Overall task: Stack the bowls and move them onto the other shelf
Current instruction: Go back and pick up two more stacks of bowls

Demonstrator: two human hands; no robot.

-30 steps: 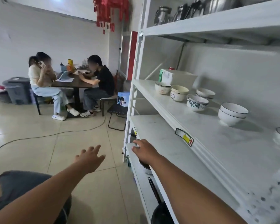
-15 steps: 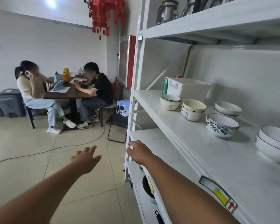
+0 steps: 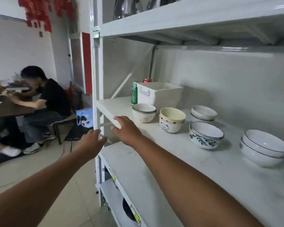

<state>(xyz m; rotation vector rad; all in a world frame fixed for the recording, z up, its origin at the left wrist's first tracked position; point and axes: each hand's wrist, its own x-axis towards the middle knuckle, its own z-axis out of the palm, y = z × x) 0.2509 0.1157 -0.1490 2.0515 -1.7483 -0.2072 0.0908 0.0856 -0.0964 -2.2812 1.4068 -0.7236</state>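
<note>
A: Nearest first — hands?

B: Both arms reach forward, bare. Left hand is out in front of the rack's near-left post, fingers straight and loosely together, holding nothing. Can't tell if it touches the post; blurred there.

A: Right?

B: Right hand sits at the front edge of the middle shelf, palm down, fingers extended and slightly spread, nothing gripped. Fingertips lie on or just over the shelf lip; contact unclear.

A: Bowls?

B: All on that middle shelf, beyond the right hand, already in pairs. Near right: white bowls with dark rims. Left of those, blue leaf-pattern bowls. Further left, cream bowl in a bear-print bowl, then a pale pair closest to the right hand's fingertips but apart from them. Behind, by the wall, plain white pair.

A: Far end?

B: White tub, green can just left of it, red can behind. Far left, a seated person at a dark table.
</note>
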